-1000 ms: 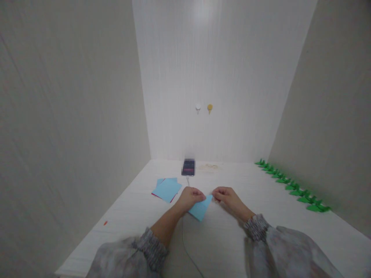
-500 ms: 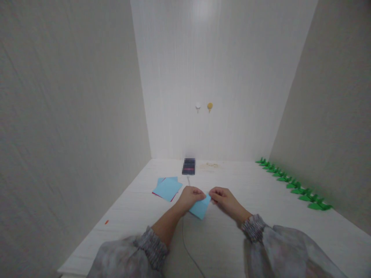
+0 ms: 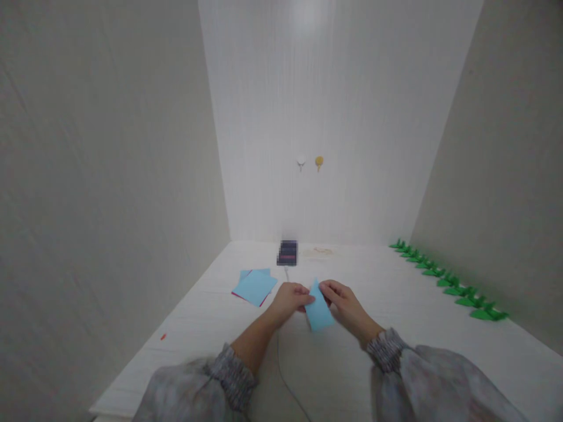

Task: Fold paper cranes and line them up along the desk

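A light blue piece of folded paper (image 3: 319, 313) is held between my hands above the white table. My left hand (image 3: 290, 298) pinches its left edge, with the thumb lying on the front face. On the other side, my right hand (image 3: 342, 298) has its fingers closed at the paper's upper right edge; the fingertips are partly hidden. The paper comes to a point at the top and widens toward the bottom.
Blue paper sheets (image 3: 255, 287) with a red edge beneath lie left. A blurred-out dark device (image 3: 287, 253) with a cable (image 3: 281, 375) sits behind my hands. Several green folded paper figures (image 3: 460, 289) line the right wall. A small orange-red scrap (image 3: 163, 337) lies at left.
The blue paper has turned between my hands, its lower part swinging right and its tip now pointing up. My right hand has shifted slightly; the left stays nearly in place.
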`<state>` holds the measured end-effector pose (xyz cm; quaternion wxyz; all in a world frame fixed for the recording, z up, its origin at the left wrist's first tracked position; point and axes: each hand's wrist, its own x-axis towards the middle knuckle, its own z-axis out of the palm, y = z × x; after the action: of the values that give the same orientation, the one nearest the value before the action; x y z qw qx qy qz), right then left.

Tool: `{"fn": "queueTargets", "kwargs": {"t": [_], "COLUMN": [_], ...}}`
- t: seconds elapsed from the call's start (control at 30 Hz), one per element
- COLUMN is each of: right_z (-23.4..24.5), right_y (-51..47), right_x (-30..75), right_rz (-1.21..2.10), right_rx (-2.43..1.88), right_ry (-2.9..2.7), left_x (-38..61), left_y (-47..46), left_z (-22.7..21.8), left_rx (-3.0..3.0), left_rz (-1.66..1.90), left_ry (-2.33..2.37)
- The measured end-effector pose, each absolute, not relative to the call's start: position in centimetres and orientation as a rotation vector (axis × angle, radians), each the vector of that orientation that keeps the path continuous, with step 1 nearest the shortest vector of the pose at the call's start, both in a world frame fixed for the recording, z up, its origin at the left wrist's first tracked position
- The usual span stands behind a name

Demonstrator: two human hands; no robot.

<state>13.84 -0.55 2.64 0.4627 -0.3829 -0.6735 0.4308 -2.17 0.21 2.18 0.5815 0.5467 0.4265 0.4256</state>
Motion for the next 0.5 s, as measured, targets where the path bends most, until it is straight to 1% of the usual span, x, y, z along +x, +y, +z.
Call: {"fn": "queueTargets", "kwargs": {"t": [0.13,0.27,0.33,0.4,0.5], "right_z": [2.6,2.6,2.7,2.8,3.0], "right_y": [-0.8,-0.9,-0.9,-0.9,-1.1], "right_x": [13.7,13.9,13.7,13.4,12.7], "right_rz": [0.977,0.811,0.870,1.008,1.158], "right_rx": [-0.886,-0.808,-0.766,-0.723,-0.738], "right_ry": [-1.659,-1.788,-1.772,-1.666,-1.562], "left_x": [-2.3,-2.6,-2.8,-3.0,-3.0], "left_y": [0.9,1.2,1.3,1.4,1.2], "left_z": [2.4,2.7,2.8,2.8,3.1], "left_rx": [1.113,1.033,1.031,1.042,1.085], "left_rz": [1.239,1.354,1.401,1.447,1.425], "left_ry": [1.019,1.039,1.022,0.997,0.954]}}
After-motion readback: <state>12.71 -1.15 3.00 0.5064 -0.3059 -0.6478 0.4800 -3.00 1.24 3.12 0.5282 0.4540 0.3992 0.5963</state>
